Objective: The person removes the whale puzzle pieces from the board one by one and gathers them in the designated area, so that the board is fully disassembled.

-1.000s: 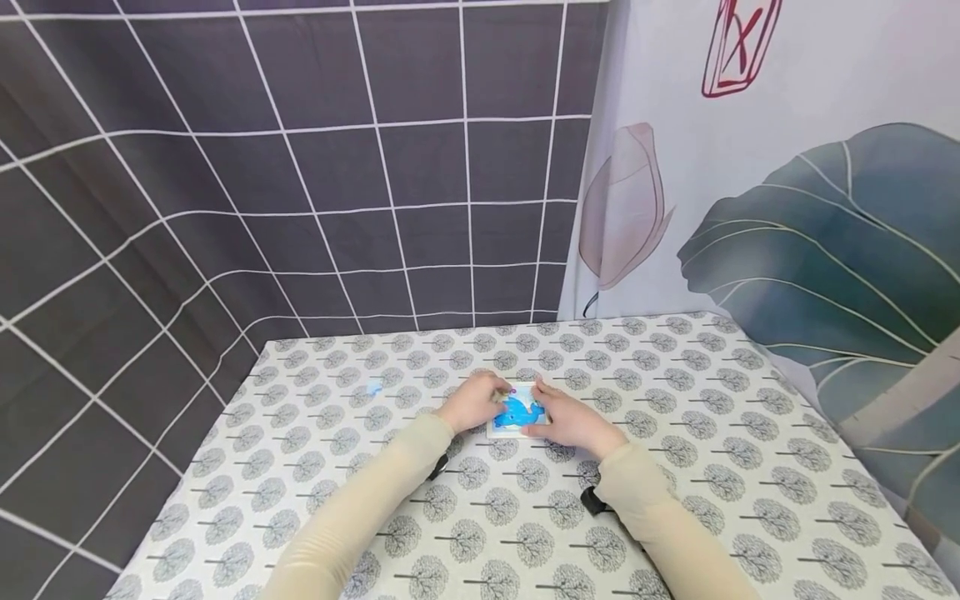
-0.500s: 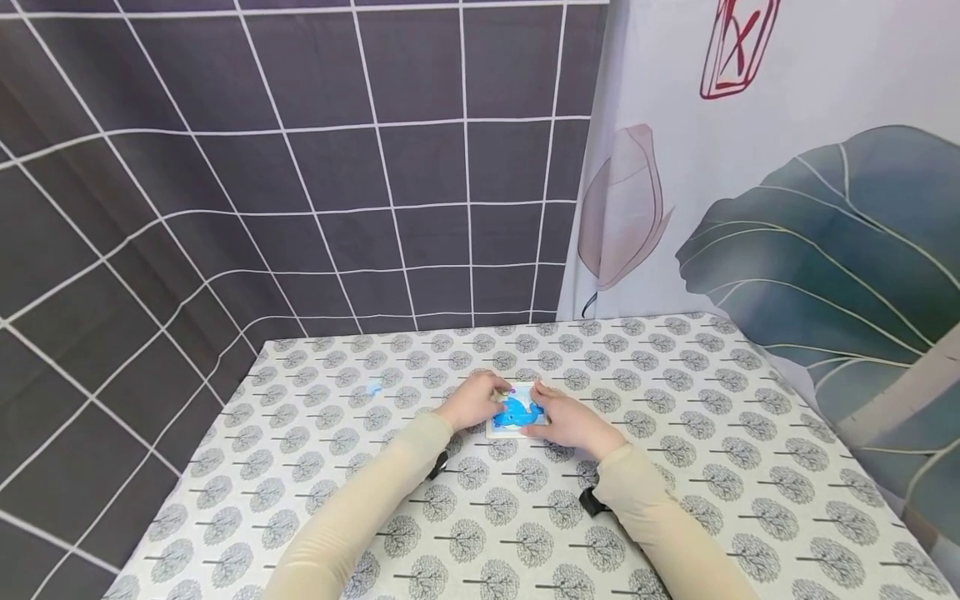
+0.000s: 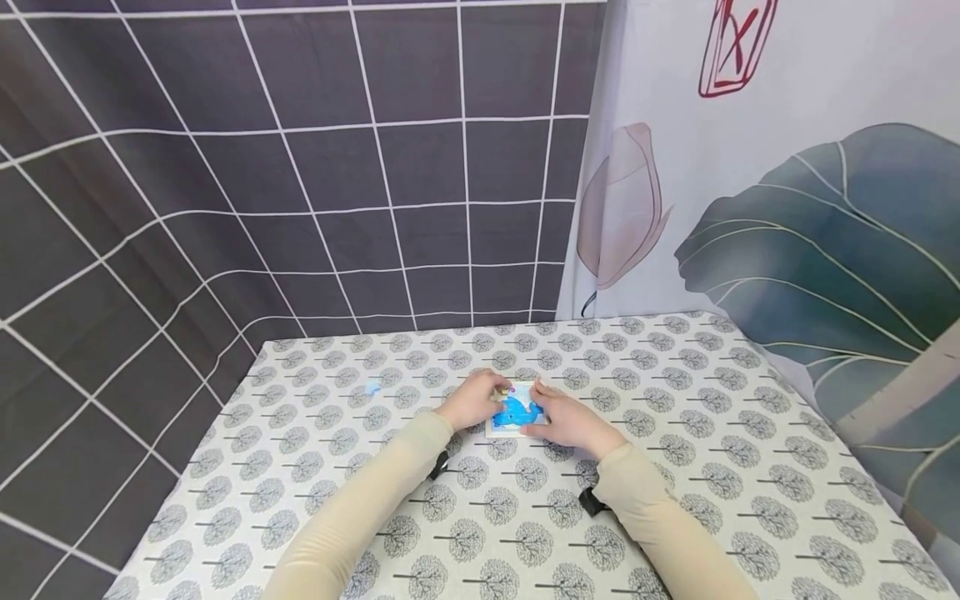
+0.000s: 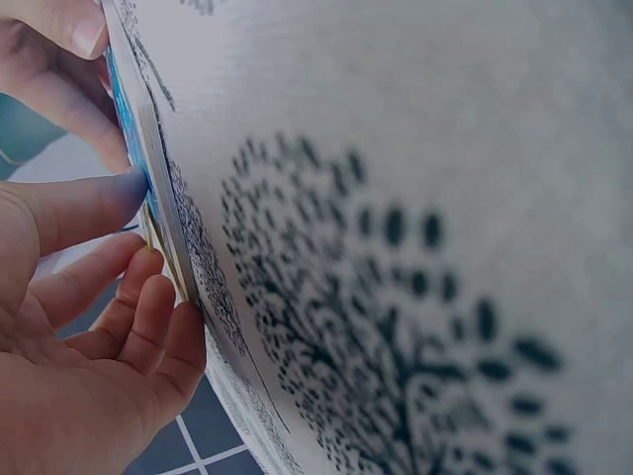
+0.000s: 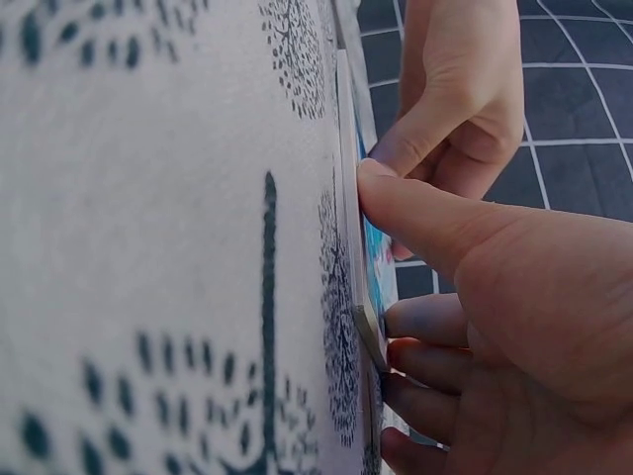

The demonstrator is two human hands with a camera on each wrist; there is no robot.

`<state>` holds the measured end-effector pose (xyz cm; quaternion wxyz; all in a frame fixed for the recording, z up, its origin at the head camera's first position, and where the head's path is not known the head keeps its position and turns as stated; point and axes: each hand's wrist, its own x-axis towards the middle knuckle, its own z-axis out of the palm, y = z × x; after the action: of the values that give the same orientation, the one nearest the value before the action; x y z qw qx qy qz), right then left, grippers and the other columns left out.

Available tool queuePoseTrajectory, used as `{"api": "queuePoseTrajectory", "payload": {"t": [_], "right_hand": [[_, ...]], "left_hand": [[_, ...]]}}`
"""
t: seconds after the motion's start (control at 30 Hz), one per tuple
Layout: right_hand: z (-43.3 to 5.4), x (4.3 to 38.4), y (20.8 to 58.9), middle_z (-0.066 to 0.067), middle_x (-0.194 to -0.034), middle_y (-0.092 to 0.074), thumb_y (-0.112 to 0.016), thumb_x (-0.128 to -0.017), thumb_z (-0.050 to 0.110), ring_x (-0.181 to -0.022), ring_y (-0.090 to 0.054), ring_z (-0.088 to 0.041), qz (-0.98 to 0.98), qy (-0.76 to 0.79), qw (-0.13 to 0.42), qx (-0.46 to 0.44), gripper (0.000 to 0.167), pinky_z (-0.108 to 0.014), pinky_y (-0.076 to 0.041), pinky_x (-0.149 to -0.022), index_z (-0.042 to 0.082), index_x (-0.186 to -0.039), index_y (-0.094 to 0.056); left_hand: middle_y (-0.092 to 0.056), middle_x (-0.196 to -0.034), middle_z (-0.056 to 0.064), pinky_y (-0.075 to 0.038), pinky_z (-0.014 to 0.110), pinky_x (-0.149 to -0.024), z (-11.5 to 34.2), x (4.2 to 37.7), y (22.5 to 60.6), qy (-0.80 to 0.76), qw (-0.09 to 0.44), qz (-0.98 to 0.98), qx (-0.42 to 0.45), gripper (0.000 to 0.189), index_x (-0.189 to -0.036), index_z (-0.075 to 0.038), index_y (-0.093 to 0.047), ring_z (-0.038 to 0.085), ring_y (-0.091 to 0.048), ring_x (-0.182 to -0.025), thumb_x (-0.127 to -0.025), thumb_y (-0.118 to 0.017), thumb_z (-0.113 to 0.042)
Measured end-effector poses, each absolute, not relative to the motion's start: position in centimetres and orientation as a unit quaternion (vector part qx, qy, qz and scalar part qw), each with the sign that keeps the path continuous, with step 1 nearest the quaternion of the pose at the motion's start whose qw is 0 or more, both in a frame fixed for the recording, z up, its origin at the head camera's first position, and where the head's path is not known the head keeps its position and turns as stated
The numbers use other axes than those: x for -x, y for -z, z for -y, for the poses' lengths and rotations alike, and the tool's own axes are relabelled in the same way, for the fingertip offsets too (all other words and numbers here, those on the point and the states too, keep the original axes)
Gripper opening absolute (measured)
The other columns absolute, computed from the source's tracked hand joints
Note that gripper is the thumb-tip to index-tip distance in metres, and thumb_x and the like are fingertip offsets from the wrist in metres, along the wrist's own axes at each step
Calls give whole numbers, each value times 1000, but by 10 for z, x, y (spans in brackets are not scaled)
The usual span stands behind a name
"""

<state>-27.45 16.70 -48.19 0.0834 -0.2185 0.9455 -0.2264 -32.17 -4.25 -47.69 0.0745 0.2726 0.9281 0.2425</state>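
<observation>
A small flat puzzle board (image 3: 502, 434) with a pale rim lies on the table, and a blue whale-like figure (image 3: 513, 413) fills its middle. On the board's left side rests my left hand (image 3: 474, 401); its thumb presses on the blue surface while bent fingers meet the far edge. In the left wrist view, a thin yellowish sliver (image 4: 149, 230) shows by that hand's fingertips. My right hand (image 3: 572, 420) holds the right side, thumb (image 5: 381, 188) along the near edge and fingers at the far edge. Both hands cover parts of the picture.
A small light-blue and white piece (image 3: 373, 388) lies on the table left of the board. The tablecloth (image 3: 465, 542) has a grey tree print. Behind the table hang a dark checked curtain (image 3: 420, 167) and a white floral curtain (image 3: 675, 167).
Hardly anything differs. Both hands keep their places on the puzzle board, with only slight finger shifts at the left hand.
</observation>
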Motion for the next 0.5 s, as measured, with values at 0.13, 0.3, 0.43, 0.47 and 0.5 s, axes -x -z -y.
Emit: {"api": "queuePoseTrajectory", "payload": {"t": [0.13,0.3,0.43,0.47,0.5], "right_hand": [[-167,275,483,-25,-159,-26,-68,-94,44,-146,-29,-42,-945,227,83,221,83,-52,-27,-117,-10,-148,-38],[-167,276,483,-25,-159,-27,-69,-93,44,-145,-30,-43,-945,227,84,218,82,-53,-28,-117,-10,-148,-38],[-167,275,482,-24,-160,-26,-67,-94,46,-145,-30,-42,-946,225,88,215,83,-52,-27,-117,-8,-149,-37],[-167,275,482,-23,-160,-25,-67,-94,46,-146,-29,-42,-946,225,89,215,83,-52,-26,-118,-8,-150,-36],[-167,275,481,-23,-161,-25,-66,-94,46,-146,-29,-41,-946,227,90,215,83,-52,-26,-118,-8,-150,-36]], "left_hand": [[-64,-122,10,-45,42,-106,43,323,480,-241,67,-928,-276,42,-130,-5,-65,26,-57,-118,-90,-73,-13],[-63,-122,10,-44,42,-107,43,324,481,-247,69,-927,-272,47,-134,-4,-61,27,-57,-118,-89,-73,-12],[-62,-122,11,-45,43,-106,43,325,480,-253,73,-926,-269,50,-136,-3,-60,27,-58,-117,-89,-73,-12],[-62,-122,11,-45,43,-106,43,326,480,-254,73,-926,-269,50,-135,-2,-60,27,-58,-116,-88,-73,-12],[-62,-122,11,-45,43,-106,43,326,480,-256,73,-926,-268,50,-135,-2,-60,27,-58,-116,-88,-74,-12]]}}
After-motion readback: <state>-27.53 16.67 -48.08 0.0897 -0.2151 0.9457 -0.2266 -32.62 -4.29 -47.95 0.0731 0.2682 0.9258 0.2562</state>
